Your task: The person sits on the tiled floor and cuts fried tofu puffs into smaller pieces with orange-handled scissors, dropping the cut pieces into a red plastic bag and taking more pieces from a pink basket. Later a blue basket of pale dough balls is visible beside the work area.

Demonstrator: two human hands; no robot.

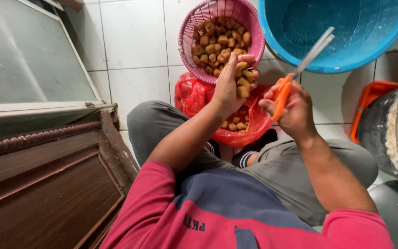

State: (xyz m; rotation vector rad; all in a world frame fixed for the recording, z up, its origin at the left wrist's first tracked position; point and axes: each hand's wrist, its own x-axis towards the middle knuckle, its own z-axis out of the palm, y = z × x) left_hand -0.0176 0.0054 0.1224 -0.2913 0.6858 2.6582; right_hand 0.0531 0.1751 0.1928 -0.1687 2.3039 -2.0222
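Left hand [229, 87] clenched around a fistful of golden-brown fried cubes [242, 83], held just over the near rim of the pink basket [187, 50]; cubes stacked between fingers and palm, a few jutting out on the side toward the scissors. Likely held up there so the pieces could meet the blades without spilling. Right hand [295, 110] closed through the orange handles of the scissors [300, 64], grasping them firmly; blades slightly parted, pointing up and away toward the blue tub [272, 27], which sat just beside the pink basket. Scissors kept clear of the cubes, a small gap between blade base and fistful.

Pink basket more than half full of the same cubes, resting on white floor tiles [134, 46]. Red plastic bag [194, 94] touching the basket's near side, open, sagging between the knees, more cubes inside; mostly hidden under the left hand and wrist. Placement seemingly meant for short reaches: bag nearest the body, basket just beyond it.

Orange crate [369, 99] well apart from the basket, past the blue tub, partly behind a grey, crusted drum [392, 129]. Dark wooden cabinet [47, 184] and framed glass panel [24, 55] on the basket's other side. Knees in grey trousers [148, 124] flanking the bag, crowding the floor space before the basket.
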